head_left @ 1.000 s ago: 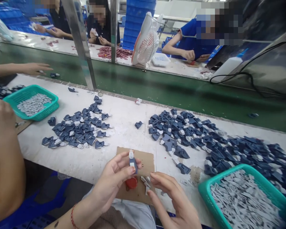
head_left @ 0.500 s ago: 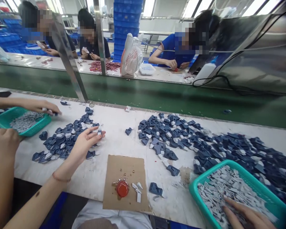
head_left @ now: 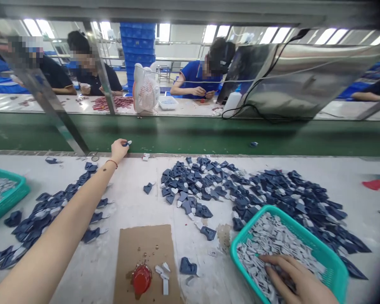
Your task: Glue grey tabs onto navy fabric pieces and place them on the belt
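Note:
My left hand (head_left: pixel 119 148) is stretched far forward, fingers closed on a small dark blue part with a pale tab (head_left: pixel 126 144), over the near edge of the green belt (head_left: pixel 183 139). Low at the right, my right hand (head_left: pixel 299 276) dips into a teal basket (head_left: pixel 235 253) full of small light grey pieces (head_left: pixel 280 236). Its thumb and forefinger come close together among them; anything between the tips is hidden. Loose dark blue parts (head_left: pixel 205 181) with pale tabs lie beyond the basket. More blue parts (head_left: pixel 53 202) are spread beneath my left forearm.
A cardboard sheet (head_left: pixel 129 245) bears a red cap (head_left: pixel 141 279) in a wet patch and several pale strips (head_left: pixel 164 278). Another teal basket (head_left: pixel 22 190) stands at the left. A slanted metal post (head_left: pixel 55 109) rises near my left arm. Co-workers (head_left: pixel 199 76) sit across the belt.
My left hand has gone forward from above the left pile to the belt with the blue part. My right hand stays in the basket, fingertips closer together. The neighbour's arms have left the view.

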`<state>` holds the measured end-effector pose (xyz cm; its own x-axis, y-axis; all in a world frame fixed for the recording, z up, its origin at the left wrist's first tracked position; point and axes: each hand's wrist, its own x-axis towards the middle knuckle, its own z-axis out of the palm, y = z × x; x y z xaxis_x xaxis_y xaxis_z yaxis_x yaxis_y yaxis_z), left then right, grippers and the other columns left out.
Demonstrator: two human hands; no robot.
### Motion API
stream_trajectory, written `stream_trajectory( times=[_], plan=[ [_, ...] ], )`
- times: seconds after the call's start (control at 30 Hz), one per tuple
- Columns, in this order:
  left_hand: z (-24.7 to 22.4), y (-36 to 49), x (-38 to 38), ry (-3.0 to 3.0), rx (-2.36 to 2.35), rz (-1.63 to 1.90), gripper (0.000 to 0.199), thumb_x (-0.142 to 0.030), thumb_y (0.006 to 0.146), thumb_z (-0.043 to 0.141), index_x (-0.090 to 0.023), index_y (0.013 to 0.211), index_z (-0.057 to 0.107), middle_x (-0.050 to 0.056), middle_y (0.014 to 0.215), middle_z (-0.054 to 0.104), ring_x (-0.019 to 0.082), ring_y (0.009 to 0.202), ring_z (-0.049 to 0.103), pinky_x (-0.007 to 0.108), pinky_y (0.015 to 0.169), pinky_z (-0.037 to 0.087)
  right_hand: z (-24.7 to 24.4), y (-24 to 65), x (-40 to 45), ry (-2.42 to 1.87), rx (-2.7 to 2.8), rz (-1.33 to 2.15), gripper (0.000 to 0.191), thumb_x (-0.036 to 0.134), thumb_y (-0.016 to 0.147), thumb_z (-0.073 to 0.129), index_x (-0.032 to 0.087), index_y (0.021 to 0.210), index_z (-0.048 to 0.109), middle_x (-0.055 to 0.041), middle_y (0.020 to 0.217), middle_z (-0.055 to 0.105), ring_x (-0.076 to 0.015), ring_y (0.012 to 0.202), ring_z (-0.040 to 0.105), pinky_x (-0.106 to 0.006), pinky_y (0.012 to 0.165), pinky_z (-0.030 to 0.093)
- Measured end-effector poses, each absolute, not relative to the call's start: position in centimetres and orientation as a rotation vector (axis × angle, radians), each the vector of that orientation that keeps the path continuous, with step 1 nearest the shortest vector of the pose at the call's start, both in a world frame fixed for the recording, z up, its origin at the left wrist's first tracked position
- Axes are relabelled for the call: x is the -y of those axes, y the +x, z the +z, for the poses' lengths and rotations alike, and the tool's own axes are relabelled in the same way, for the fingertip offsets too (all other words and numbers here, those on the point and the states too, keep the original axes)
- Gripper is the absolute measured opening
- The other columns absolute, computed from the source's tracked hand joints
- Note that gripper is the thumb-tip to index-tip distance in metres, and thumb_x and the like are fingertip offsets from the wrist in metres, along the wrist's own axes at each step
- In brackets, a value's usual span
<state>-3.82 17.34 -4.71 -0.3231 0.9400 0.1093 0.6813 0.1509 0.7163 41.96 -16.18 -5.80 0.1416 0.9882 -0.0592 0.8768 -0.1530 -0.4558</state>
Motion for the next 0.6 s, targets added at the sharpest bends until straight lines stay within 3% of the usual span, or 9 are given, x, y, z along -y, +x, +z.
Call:
stream_trajectory(
  times=[0.13, 0.23, 0.3, 0.43, 0.5, 0.6],
  plan=[
    [-3.9, -2.8, -16.9, 1.761, -2.073, 0.916, 0.032, -0.031, 0.092, 0.061, -0.015, 0.12, 0.06, 0.011, 0.123, 0.062, 0.025, 0.106, 0.062, 0.047, 0.09, 0.053, -4.7, 40.2, 17.6, -2.083, 1.551, 0.439, 0.033, 0.05, 0.081, 0.058, 0.025, 0.096, 0.074, -0.0097, 0.101, 0.072, -0.0244, 0.077, 0.07, -0.032, 0.06, 0.059],
    [-3.1, -1.9, -14.6, 1.913, -2.046, 0.943, 0.033, -0.032, 0.095, 0.053, -0.012, 0.121, 0.058, 0.012, 0.128, 0.057, 0.03, 0.121, 0.052, 0.051, 0.102, 0.042, -4.2, 38.7, 18.4, -1.951, 1.316, 0.551, 0.032, 0.051, 0.082, 0.063, 0.025, 0.097, 0.073, -0.0096, 0.109, 0.069, -0.0238, 0.087, 0.07, -0.031, 0.073, 0.061],
    [-2.9, -1.3, -12.4, 2.028, -1.969, 0.922, 0.035, -0.03, 0.097, 0.042, -0.009, 0.119, 0.058, 0.011, 0.126, 0.058, 0.031, 0.121, 0.05, 0.045, 0.105, 0.038, -4.1, 37.9, 18.6, -1.827, 1.174, 0.683, 0.032, 0.051, 0.079, 0.069, 0.023, 0.093, 0.074, -0.0106, 0.111, 0.066, -0.0252, 0.092, 0.07, -0.032, 0.078, 0.061],
    [-4.1, 0.5, -7.8, 2.22, -1.698, 0.625, 0.032, -0.038, 0.09, 0.047, -0.016, 0.103, 0.066, 0.006, 0.104, 0.068, 0.025, 0.09, 0.064, 0.032, 0.081, 0.048, -4.2, 36.7, 18.4, -1.693, 1.09, 0.858, 0.026, 0.045, 0.075, 0.076, 0.022, 0.087, 0.074, -0.0102, 0.108, 0.065, -0.0238, 0.088, 0.07, -0.03, 0.076, 0.061],
    [-5.0, 1.3, -6.1, 2.268, -1.611, 0.488, 0.034, -0.043, 0.085, 0.052, -0.016, 0.102, 0.067, 0.009, 0.104, 0.068, 0.026, 0.084, 0.065, 0.034, 0.075, 0.049, -4.2, 36.4, 18.4, -1.681, 1.101, 0.891, 0.024, 0.043, 0.075, 0.077, 0.022, 0.086, 0.074, -0.0099, 0.107, 0.065, -0.023, 0.087, 0.07, -0.03, 0.076, 0.061],
    [-5.8, 2.1, -4.7, 2.296, -1.559, 0.399, 0.042, -0.045, 0.089, 0.045, -0.013, 0.106, 0.066, 0.015, 0.112, 0.064, 0.028, 0.085, 0.066, 0.037, 0.076, 0.049, -4.1, 35.9, 18.4, -1.749, 1.08, 0.919, 0.028, 0.045, 0.075, 0.075, 0.023, 0.093, 0.076, -0.0102, 0.11, 0.067, -0.024, 0.088, 0.07, -0.031, 0.075, 0.061]
  ],
)
